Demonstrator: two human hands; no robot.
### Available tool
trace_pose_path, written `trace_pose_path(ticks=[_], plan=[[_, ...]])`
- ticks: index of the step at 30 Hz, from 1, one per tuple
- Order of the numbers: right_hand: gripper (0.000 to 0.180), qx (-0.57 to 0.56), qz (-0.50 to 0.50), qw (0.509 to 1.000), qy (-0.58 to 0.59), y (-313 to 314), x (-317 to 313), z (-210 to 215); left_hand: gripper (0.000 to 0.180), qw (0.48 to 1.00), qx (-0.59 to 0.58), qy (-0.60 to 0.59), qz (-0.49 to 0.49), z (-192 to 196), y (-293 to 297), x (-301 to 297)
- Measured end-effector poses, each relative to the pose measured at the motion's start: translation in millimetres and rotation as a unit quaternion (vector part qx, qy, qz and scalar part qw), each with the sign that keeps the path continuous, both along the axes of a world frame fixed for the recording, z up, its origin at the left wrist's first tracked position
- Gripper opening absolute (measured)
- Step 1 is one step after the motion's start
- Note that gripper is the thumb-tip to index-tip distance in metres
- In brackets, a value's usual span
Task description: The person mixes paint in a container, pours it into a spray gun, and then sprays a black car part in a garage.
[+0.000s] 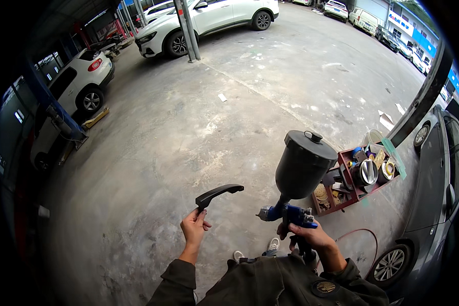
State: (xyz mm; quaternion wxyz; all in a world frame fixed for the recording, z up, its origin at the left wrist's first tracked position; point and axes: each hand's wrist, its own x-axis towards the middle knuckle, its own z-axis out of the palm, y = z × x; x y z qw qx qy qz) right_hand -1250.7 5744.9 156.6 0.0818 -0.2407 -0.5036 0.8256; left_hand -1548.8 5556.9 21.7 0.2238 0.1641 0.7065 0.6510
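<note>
My left hand (194, 227) pinches the lower end of a black car door handle (217, 195), whose curved body reaches up and to the right. In my right hand (310, 236) is a blue spray gun (292, 214), gripped round its handle. A dark grey cup (304, 164) with a capped lid sits on top of the gun and leans a little to the right. The gun's nozzle points left, toward the door handle, with a gap between them. Part of the spray gun's grip is hidden behind my fingers.
A red cart (344, 191) with cans, tape and tools stands right of the gun. A red hose (375, 239) curves over the concrete floor (153, 168). Close on the right is a dark grey car (433, 188). Posts (187, 30) and white cars (224, 20) stand farther off.
</note>
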Motion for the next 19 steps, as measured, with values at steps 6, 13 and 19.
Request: trace_pose_path(ticks=[6,13,19], plan=[[0.029,0.043,0.027,0.999,-0.012,8.3,-3.7,-4.8,0.020,0.999,-0.020,0.028,0.015,1.6,-2.6,9.0],[0.027,0.065,0.038,0.996,-0.047,20.5,0.3,-27.3,0.020,0.961,-0.152,0.226,-0.039,9.2,-12.7,15.4],[0.036,-0.051,0.055,0.997,-0.007,26.6,29.8,-63.7,0.026,0.795,-0.241,0.521,-0.194,-13.1,0.0,10.6]])
